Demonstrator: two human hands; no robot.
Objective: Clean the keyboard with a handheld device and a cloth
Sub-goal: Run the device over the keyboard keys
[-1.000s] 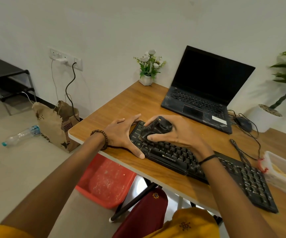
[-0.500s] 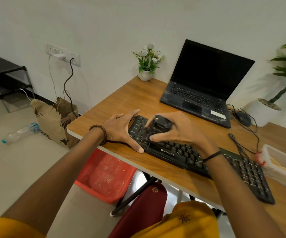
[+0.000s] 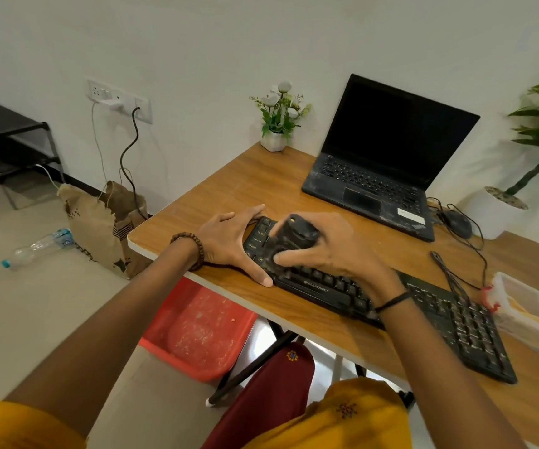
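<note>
One laptop (image 3: pixel 385 176) and a flower pot (image 3: pixel 274 142) sit beyond the keyboard (image 3: pixel 456 322) on the bench (image 3: pixel 229 189). Mid-frame, the right hand (image 3: pixel 336 251) curls its fingers round the handheld device (image 3: pixel 294 236) atop the keyboard's left end; the left hand (image 3: pixel 229 241), fingers straight, braces that end.

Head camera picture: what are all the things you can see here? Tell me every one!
desk: 1, brown wood, by the white wall
keyboard: 1, black, front of desk
handheld device: 1, black, on keyboard's left end
laptop: 1, black, open, back of desk
mouse: 1, black, right of laptop
flower pot: 1, white, desk's back corner
plastic box: 1, clear, desk's right edge
potted plant: 1, green, far right
paper bag: 1, brown, floor by wall
bottle: 1, clear, lying on floor
tub: 1, red, under desk
left hand: 1, braces keyboard's left end
right hand: 1, grips the handheld device
</note>
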